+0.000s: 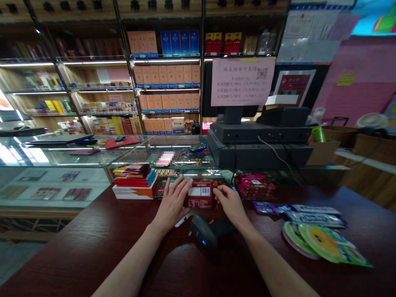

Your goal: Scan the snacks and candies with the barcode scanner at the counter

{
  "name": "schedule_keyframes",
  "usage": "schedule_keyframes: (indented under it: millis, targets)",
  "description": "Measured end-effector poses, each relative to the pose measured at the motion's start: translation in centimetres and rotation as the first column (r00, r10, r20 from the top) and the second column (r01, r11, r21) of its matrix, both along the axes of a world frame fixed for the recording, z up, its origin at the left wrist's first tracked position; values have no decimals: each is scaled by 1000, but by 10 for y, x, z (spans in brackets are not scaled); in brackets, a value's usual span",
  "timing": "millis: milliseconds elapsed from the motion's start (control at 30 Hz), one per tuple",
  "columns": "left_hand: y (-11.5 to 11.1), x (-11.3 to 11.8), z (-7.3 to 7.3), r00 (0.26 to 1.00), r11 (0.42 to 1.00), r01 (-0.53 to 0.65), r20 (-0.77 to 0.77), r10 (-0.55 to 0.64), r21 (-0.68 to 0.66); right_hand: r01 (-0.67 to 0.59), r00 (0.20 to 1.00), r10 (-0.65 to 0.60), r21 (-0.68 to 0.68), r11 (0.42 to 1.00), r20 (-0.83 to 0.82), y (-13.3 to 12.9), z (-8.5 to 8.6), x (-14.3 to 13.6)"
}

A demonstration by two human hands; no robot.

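A dark red packet with a white barcode label stands near the back of the brown counter, between my hands. My left hand rests against its left end, fingers stretched out and apart. At the packet's right edge, my right hand has thumb and fingers pinched on its red wrapper. A dark barcode scanner lies just in front of the packet, its blue light lit and its handle partly under my right wrist. Beside my left hand is a stack of red, yellow and white boxes.
Pink-red packets are piled to the right. Purple-and-white wrapped bars and green round packages lie further right. Behind stand a glass display counter, a dark cash register with cables, and shelves of boxes.
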State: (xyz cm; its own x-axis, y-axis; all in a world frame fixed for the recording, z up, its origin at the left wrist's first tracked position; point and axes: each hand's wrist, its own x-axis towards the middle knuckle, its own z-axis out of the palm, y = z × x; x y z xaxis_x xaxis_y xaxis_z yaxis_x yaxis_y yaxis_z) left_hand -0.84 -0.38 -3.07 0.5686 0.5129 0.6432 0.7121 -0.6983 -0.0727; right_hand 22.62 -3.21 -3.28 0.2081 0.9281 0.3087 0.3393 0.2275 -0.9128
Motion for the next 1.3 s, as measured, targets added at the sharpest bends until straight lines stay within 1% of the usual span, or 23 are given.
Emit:
schedule_keyframes:
  millis: [133,233,367,433,467,533,633,767,900,1033,1200,1300]
  targets:
    - [1,-4,-1,1000,1000,18,11,-18,-2,-13,998,14,10,1000,-69,0,-1,1]
    - [2,-8,0,1000,1000,13,23,-13,3,-12,997,13,16,1000,-72,-1,-2,6]
    - [4,-15,2,999,1000,-9,38,7,28,-25,999,25,-2,1000,25,-4,2,18]
    - [6,-19,4,999,999,-19,46,17,43,-78,991,78,-10,997,113,-8,6,25]
    - [6,-21,4,998,999,-25,50,22,48,-122,980,124,-22,992,153,-11,8,28]
    - [8,-25,5,997,998,-38,66,34,56,-219,953,225,-56,974,201,-17,11,34]
    - [10,-30,5,993,996,-69,98,62,64,-334,910,352,-115,936,221,-27,12,42]
    - [12,-38,6,986,991,-120,126,113,53,-412,857,445,-173,895,261,-33,7,50]
    - [16,-46,6,980,986,-157,133,149,52,-419,791,483,-243,875,376,-38,2,55]
    - [20,-53,4,975,983,-180,143,172,44,-407,704,518,-321,855,487,-43,-1,50]
    - [23,-58,2,969,981,-193,162,186,30,-395,607,512,-328,858,608,-46,-2,40]
    - [24,-59,1,966,980,-200,171,193,20,-391,575,490,-306,868,655,-46,-2,37]
